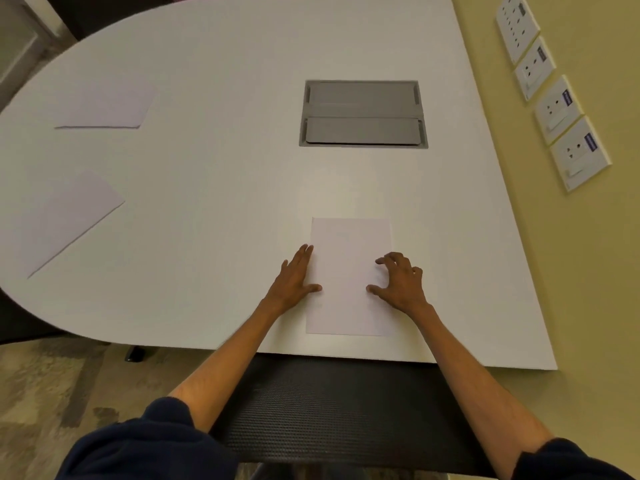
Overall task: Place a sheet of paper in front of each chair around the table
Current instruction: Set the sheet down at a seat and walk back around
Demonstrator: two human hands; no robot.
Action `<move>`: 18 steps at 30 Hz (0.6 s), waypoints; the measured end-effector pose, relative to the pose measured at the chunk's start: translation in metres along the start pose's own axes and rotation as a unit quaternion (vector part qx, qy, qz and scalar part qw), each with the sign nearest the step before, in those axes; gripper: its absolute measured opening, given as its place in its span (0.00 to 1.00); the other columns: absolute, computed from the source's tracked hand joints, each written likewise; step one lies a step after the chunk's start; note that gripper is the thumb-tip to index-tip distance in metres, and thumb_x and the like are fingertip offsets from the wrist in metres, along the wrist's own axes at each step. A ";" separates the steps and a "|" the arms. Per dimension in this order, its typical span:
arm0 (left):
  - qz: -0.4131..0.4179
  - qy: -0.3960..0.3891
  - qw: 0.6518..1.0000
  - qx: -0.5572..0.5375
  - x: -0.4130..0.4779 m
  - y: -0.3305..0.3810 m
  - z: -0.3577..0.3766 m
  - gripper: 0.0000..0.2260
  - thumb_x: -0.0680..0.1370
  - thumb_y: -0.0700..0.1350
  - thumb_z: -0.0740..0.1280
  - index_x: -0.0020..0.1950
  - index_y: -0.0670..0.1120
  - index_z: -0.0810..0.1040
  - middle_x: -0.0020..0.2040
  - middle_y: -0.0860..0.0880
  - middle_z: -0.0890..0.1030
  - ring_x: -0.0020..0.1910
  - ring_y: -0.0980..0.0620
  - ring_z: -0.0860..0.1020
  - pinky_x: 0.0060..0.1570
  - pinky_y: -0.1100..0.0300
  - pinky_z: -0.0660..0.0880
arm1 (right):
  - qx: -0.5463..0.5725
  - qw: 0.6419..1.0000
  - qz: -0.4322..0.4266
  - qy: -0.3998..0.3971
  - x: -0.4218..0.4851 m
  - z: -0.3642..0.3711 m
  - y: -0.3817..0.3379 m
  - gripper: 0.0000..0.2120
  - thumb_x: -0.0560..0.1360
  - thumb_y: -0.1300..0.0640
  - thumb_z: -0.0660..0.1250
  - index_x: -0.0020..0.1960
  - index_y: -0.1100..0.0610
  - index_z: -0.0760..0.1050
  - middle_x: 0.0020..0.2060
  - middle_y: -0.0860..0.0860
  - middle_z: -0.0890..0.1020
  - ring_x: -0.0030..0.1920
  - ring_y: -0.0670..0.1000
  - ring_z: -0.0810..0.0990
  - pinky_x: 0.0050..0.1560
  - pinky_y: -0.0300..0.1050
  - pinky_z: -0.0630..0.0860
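A white sheet of paper lies flat on the white table near its front edge, just beyond the black mesh chair back. My left hand rests flat at the sheet's left edge, thumb on the paper. My right hand sits on the sheet's right side with fingers curled and fingertips pressing down. Neither hand grips the sheet. Two more sheets lie on the table's left side: one near the left edge, another further back.
A grey cable hatch is set into the table beyond the sheet. The yellow wall on the right carries several socket plates. A chair caster and patterned carpet show below the table's front left edge.
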State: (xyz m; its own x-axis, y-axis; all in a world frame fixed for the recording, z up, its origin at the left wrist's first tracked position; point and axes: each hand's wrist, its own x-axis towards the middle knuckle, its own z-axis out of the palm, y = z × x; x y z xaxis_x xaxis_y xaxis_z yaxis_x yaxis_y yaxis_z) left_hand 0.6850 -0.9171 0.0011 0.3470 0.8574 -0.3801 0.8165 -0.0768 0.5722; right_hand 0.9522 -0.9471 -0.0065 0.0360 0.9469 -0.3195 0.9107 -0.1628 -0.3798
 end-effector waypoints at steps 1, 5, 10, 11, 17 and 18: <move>-0.011 0.023 1.000 -0.012 -0.006 0.001 -0.001 0.40 0.80 0.54 0.65 0.82 0.46 0.43 0.82 0.49 0.45 0.82 0.52 0.47 0.80 0.48 0.44 | 0.007 1.000 -0.010 0.018 0.001 -0.001 -0.008 0.30 0.71 0.42 0.71 0.69 0.51 0.70 0.70 0.49 0.68 0.71 0.51 0.67 0.69 0.55 0.61; -0.063 0.105 0.992 -0.036 -0.034 -0.009 -0.012 0.35 0.82 0.60 0.57 0.82 0.47 0.45 0.82 0.50 0.46 0.82 0.53 0.44 0.80 0.50 0.46 | 0.017 0.997 -0.058 0.054 0.008 -0.004 -0.051 0.24 0.76 0.42 0.65 0.67 0.53 0.71 0.68 0.49 0.70 0.70 0.52 0.68 0.68 0.54 0.61; -0.130 0.201 0.971 -0.019 -0.092 -0.051 -0.044 0.35 0.81 0.63 0.53 0.82 0.48 0.44 0.82 0.49 0.44 0.81 0.52 0.43 0.80 0.49 0.43 | 0.038 0.989 -0.136 0.046 0.008 0.004 -0.128 0.22 0.79 0.40 0.60 0.68 0.51 0.72 0.68 0.48 0.72 0.71 0.50 0.67 0.69 0.53 0.61; -0.149 0.220 0.964 -0.019 -0.107 -0.062 -0.052 0.36 0.81 0.64 0.52 0.82 0.48 0.43 0.82 0.49 0.44 0.82 0.52 0.43 0.80 0.49 0.43 | 0.041 0.986 -0.154 0.039 0.007 0.007 -0.148 0.23 0.79 0.40 0.60 0.68 0.51 0.72 0.68 0.47 0.73 0.72 0.49 0.66 0.70 0.53 0.61; -0.276 0.315 0.908 -0.016 -0.204 -0.135 -0.092 0.37 0.81 0.65 0.49 0.82 0.47 0.42 0.82 0.48 0.45 0.81 0.51 0.42 0.79 0.44 0.42 | 0.048 0.960 -0.276 0.000 -0.015 0.040 -0.279 0.24 0.79 0.37 0.58 0.70 0.49 0.70 0.70 0.46 0.72 0.72 0.48 0.66 0.69 0.54 0.65; -0.293 0.327 0.898 -0.020 -0.219 -0.145 -0.096 0.37 0.81 0.66 0.49 0.82 0.46 0.43 0.82 0.48 0.44 0.81 0.51 0.41 0.79 0.43 0.42 | 0.042 0.954 -0.296 -0.007 -0.021 0.049 -0.301 0.25 0.79 0.37 0.58 0.70 0.48 0.70 0.70 0.46 0.71 0.72 0.48 0.66 0.69 0.54 0.65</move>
State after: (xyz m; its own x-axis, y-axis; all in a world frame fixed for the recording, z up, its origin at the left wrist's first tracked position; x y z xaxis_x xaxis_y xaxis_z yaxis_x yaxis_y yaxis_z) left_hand 0.4463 -1.0445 0.0709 -0.4927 0.8615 -0.1230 0.7487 0.4917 0.4447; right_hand 0.6571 -0.9318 0.0727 -0.4803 0.8763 -0.0383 0.7339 0.3776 -0.5646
